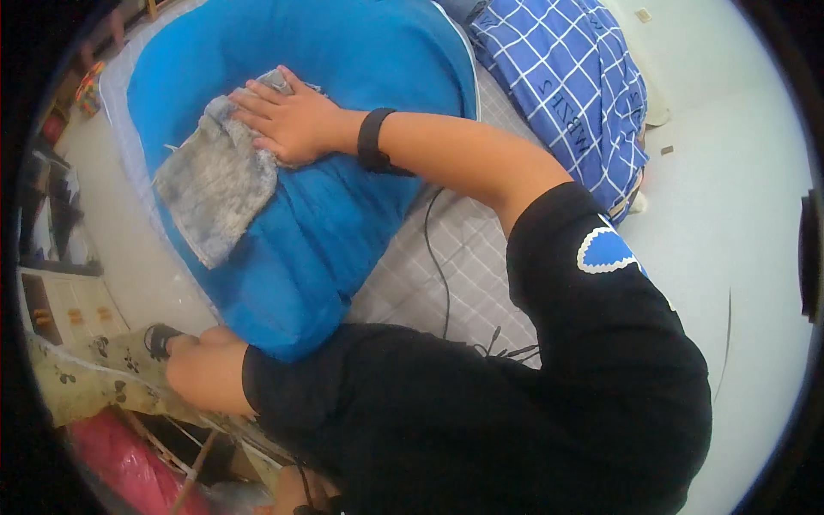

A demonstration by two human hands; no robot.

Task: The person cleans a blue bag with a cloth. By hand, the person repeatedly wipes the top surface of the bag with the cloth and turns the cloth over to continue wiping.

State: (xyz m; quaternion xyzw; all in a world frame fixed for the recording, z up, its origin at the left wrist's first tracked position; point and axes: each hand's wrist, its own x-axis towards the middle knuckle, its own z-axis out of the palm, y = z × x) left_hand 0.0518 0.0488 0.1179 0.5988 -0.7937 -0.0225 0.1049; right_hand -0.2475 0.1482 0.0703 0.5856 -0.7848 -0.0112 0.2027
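Observation:
My right hand (290,122) lies palm down, fingers spread, on the upper end of a grey-white, fluffy cloth (215,180). A dark band (376,140) circles that wrist. The cloth lies partly flat and partly bunched on a large, soft blue cushion or fabric-covered bundle (380,64), which is creased below the forearm and reaches down to my bent leg (206,380). Some bare skin with a dark strap (299,489) shows at the bottom edge; which body part it is, I cannot tell. My left hand is out of view.
Under the blue fabric is a pale checked sheet (412,270) with a black cable (438,257) across it. Blue-and-white checked bedding (573,84) is at the upper right, against a white wall (727,167). Cabinets (80,309) stand left; a pink plastic-wrapped item (122,457) is lower left.

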